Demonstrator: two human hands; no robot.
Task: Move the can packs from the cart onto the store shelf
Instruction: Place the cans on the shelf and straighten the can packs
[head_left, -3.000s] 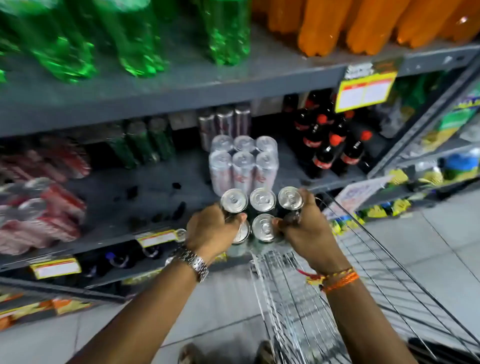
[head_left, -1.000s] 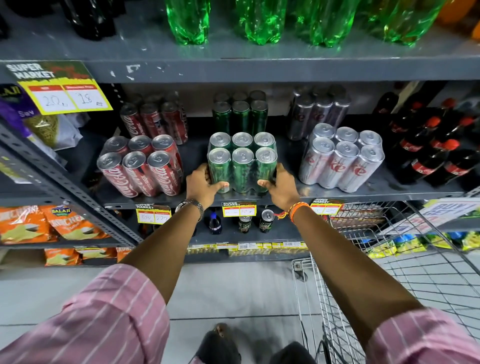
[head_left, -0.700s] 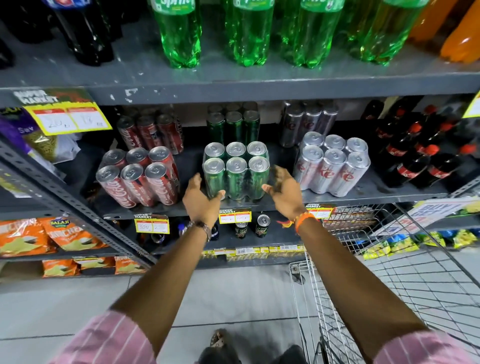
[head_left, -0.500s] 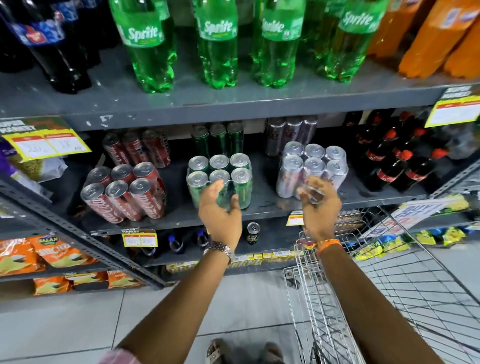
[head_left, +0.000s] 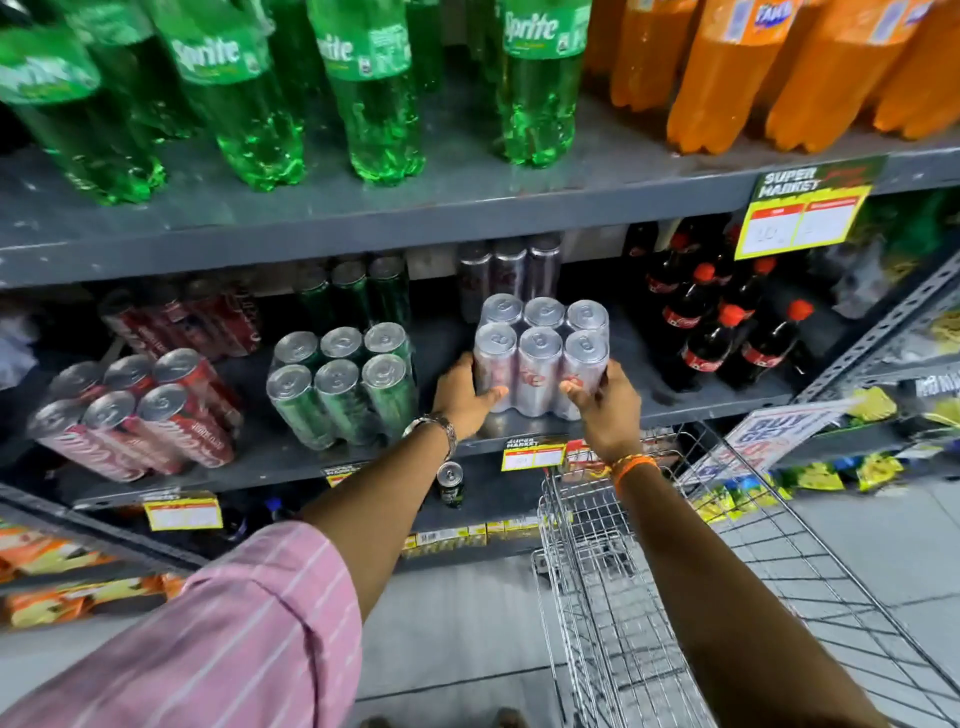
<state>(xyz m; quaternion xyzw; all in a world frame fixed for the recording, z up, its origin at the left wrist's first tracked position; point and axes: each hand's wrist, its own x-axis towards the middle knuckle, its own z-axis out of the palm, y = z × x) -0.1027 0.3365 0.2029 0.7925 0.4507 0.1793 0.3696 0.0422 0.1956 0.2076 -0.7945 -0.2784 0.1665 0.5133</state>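
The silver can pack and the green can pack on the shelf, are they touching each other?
Apart. The head view shows bare grey shelf between the silver can pack and the green can pack, with the left hand in that gap.

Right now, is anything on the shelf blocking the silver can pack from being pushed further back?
Yes. Both hands, left hand and right hand, grip the silver can pack, and a row of dark cans stands behind it on the shelf.

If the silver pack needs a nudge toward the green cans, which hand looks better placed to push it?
Right, probably. The right hand sits on the silver pack at the side away from the green pack, so it could push that way. The left hand lies between the two packs, in the path.
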